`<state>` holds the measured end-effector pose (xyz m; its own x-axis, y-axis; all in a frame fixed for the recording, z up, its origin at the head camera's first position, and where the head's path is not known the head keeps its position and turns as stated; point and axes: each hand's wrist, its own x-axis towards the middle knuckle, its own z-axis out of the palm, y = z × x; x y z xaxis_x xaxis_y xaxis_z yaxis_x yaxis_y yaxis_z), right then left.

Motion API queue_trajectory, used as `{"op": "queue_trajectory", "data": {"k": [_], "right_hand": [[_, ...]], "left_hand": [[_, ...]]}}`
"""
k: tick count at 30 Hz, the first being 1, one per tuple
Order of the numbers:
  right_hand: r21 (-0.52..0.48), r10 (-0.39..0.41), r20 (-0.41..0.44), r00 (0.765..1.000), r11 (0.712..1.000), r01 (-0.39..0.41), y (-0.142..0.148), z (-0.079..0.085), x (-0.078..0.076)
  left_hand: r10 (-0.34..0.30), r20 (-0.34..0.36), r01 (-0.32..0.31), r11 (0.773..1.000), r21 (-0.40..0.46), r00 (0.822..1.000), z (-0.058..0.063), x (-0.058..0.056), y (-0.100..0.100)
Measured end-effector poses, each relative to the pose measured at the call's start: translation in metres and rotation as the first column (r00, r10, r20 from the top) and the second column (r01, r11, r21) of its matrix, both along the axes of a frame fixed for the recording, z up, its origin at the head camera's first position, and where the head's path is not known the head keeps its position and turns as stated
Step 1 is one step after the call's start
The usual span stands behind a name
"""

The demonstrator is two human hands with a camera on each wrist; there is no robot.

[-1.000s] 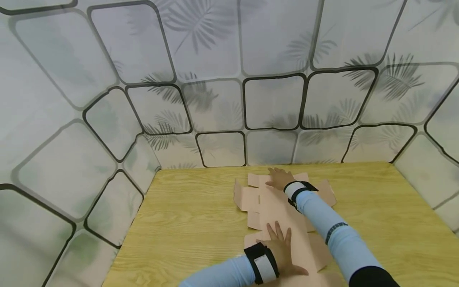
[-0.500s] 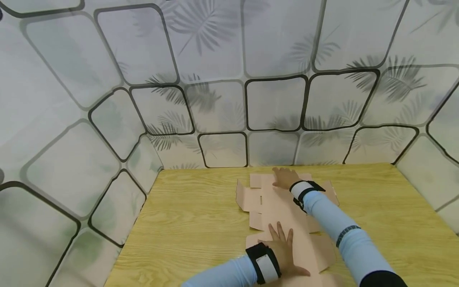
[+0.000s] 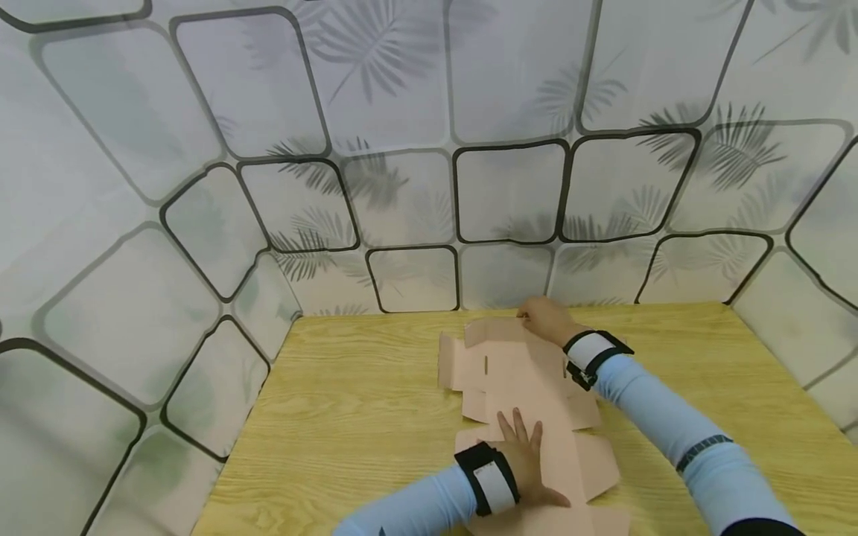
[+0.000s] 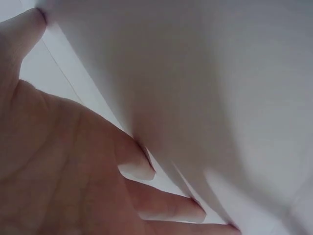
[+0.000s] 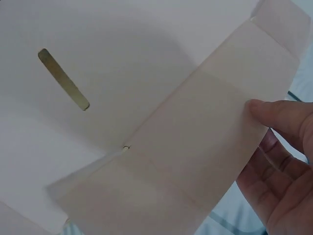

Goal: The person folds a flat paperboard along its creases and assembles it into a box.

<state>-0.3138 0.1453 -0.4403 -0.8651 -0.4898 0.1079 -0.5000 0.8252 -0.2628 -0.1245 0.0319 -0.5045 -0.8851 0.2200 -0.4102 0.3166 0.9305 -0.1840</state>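
Observation:
An unfolded cardboard box blank (image 3: 519, 380) lies lengthwise on the table, with side flaps and narrow slots cut in it. My left hand (image 3: 525, 469) rests on its near part with fingers spread. In the left wrist view the fingertips of that left hand (image 4: 73, 156) touch the board. At the far end my right hand (image 3: 548, 320) holds the end flap. The right wrist view shows the thumb and fingers of the right hand (image 5: 283, 161) pinching the edge of this flap (image 5: 190, 132), which is tilted up along its crease. A slot (image 5: 63, 78) shows beside it.
The wooden table (image 3: 362, 402) extends on both sides of the cardboard. A patterned curtain (image 3: 402, 193) encloses the table's back and sides. The far flap stands close to the table's back edge.
My right hand has gone from lying on the far end of the cardboard to pinching its end flap, which has tilted up. The left hand stays in place.

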Motion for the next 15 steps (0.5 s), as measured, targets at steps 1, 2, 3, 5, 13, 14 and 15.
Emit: {"op": "queue_trajectory", "data": {"k": [1,2,3,5,13,14,15], "right_hand": [[-0.015,0.006,-0.024,1.0,1.0,-0.006,-0.001,0.005,0.003],[-0.03,0.009,-0.045,0.999,1.0,-0.01,-0.001,0.009,0.006],[-0.036,0.015,-0.069,0.998,0.999,-0.017,-0.002,0.013,0.01],[-0.057,0.035,-0.114,0.993,0.997,-0.042,-0.005,0.02,0.017],[0.006,0.119,-0.302,0.946,0.992,-0.123,-0.01,0.028,0.044],[0.01,0.121,-0.306,0.944,0.992,-0.123,-0.01,0.028,0.046],[0.007,0.123,-0.311,0.943,0.992,-0.127,-0.011,0.027,0.046]], "left_hand": [[0.005,0.002,-0.005,1.0,0.011,1.0,0.001,-0.003,-0.001],[0.011,0.001,-0.011,1.0,0.018,1.0,0.002,-0.006,-0.002],[0.015,-0.002,-0.015,1.0,0.021,1.0,0.002,-0.01,-0.002],[0.031,-0.003,-0.031,0.999,0.039,1.0,0.004,-0.018,-0.004],[0.041,-0.032,-0.04,0.999,0.032,0.999,0.005,-0.048,-0.008],[0.035,-0.033,-0.034,0.999,0.024,0.999,0.006,-0.051,-0.009],[0.022,-0.038,-0.022,1.0,0.012,0.999,0.005,-0.054,-0.009]]}}
